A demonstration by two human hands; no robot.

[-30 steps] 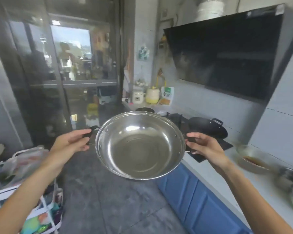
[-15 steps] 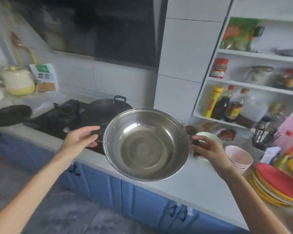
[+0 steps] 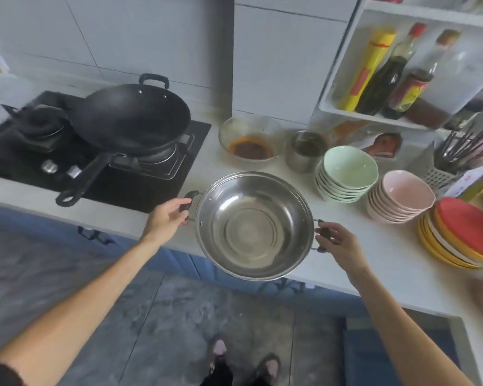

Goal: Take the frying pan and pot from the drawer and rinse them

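Note:
A shiny steel pot (image 3: 253,227) with two dark side handles hangs over the front edge of the white counter (image 3: 402,263). It is empty. My left hand (image 3: 166,220) grips its left handle and my right hand (image 3: 336,243) grips its right handle. A black long-handled frying pan (image 3: 129,118) sits on the stove's right burner, its handle pointing toward the counter edge. No drawer or sink shows in this view.
A black gas stove (image 3: 95,157) fills the counter's left. Behind the pot stand a glass bowl of red sauce (image 3: 250,140), a steel cup (image 3: 304,150), stacked green bowls (image 3: 346,174), pink bowls (image 3: 400,196) and plates (image 3: 466,232). Sauce bottles (image 3: 385,73) fill the shelf. Blue cabinets (image 3: 179,263) run below.
My view has swung right and downward along the counter. The pot, still held by both handles, has come level and lower, now over the counter beside the stacked bowls.

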